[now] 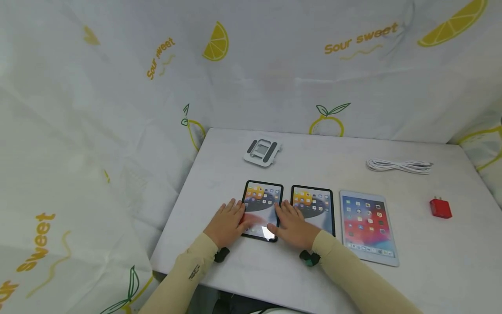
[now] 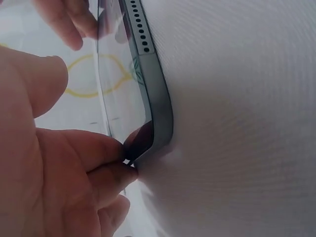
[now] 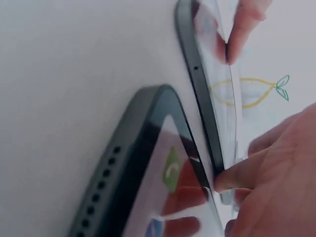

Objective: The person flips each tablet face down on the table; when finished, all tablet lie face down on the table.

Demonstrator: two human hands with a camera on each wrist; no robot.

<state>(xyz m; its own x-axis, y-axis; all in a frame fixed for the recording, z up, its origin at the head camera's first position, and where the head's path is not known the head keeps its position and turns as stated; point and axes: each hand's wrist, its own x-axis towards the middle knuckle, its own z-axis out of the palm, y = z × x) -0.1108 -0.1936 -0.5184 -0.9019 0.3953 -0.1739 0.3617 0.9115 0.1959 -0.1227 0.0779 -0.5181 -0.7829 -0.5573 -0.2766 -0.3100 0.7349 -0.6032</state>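
Observation:
Three tablets lie face up in a row with their home screens lit. My left hand (image 1: pixel 224 224) touches the left edge of the left black-framed tablet (image 1: pixel 266 198), fingers extended. On that tablet's other side, my right hand (image 1: pixel 295 227) touches its right edge with the fingertips (image 3: pixel 232 180) and partly covers the middle black-framed tablet (image 1: pixel 325 207). The left wrist view shows my left fingertips (image 2: pixel 116 148) against the tablet's rounded corner (image 2: pixel 160 123), near its speaker holes. Farther right lies the white-framed tablet (image 1: pixel 368 224), apart from both hands.
A folded grey-white stand (image 1: pixel 262 152) lies behind the left tablet. A bundled white cable (image 1: pixel 400 166) is at the back right, with a red plug adapter (image 1: pixel 441 208) in front of it. Lemon-print cloth (image 1: pixel 266 87) hangs behind and left of the white table (image 1: pixel 266 274).

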